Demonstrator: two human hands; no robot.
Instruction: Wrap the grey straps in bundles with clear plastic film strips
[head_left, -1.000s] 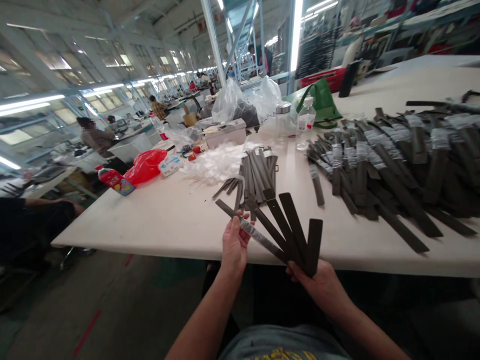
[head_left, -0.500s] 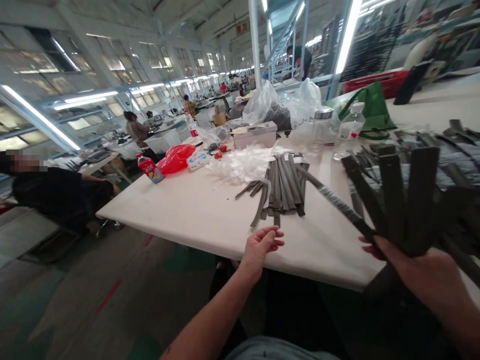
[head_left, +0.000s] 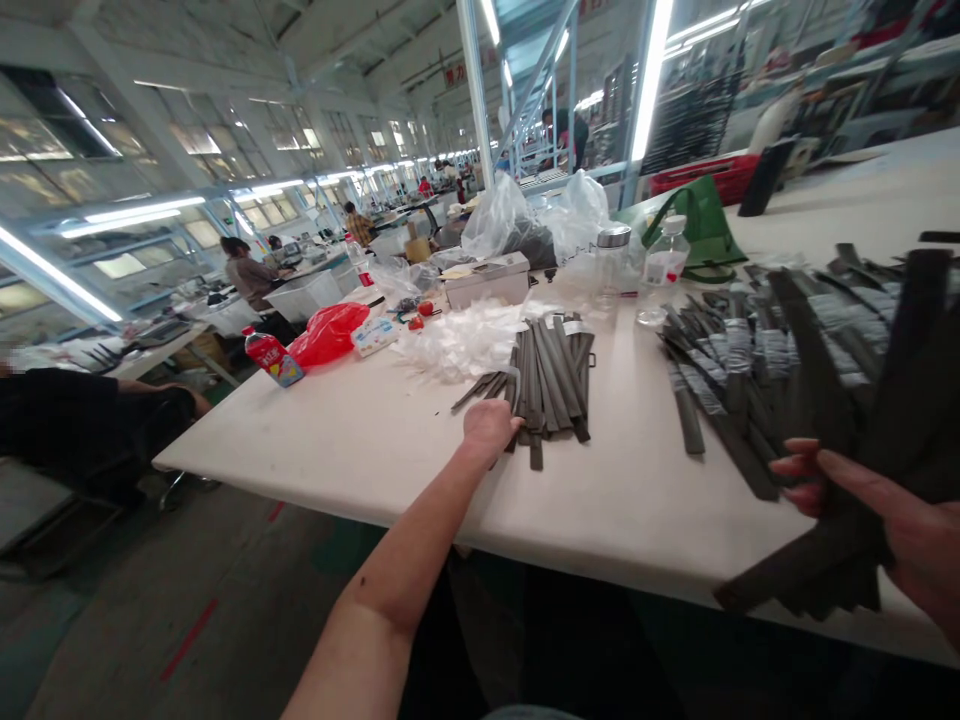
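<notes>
My left hand (head_left: 489, 426) reaches over the white table (head_left: 360, 430) and rests at the near end of a small pile of loose dark grey strips (head_left: 551, 375); its fingers curl down on the strips, and whether they grip one is hidden. My right hand (head_left: 885, 525) is at the right edge, closed on a fanned bunch of dark strips (head_left: 840, 480) held above the table edge. A big heap of banded strip bundles (head_left: 787, 350) lies just beyond that hand.
White plastic scraps (head_left: 461, 340), a white box (head_left: 486, 280), clear bags, a jar (head_left: 613, 255), a bottle (head_left: 660, 270) and a green bag (head_left: 701, 225) sit further back. A red bag (head_left: 326, 332) and a red bottle (head_left: 271, 357) lie far left. Other people work at neighbouring tables.
My left hand has let go of the fanned bunch and stretched forward to the loose strip pile. My right hand has carried the bunch to the right, towards the big heap.
</notes>
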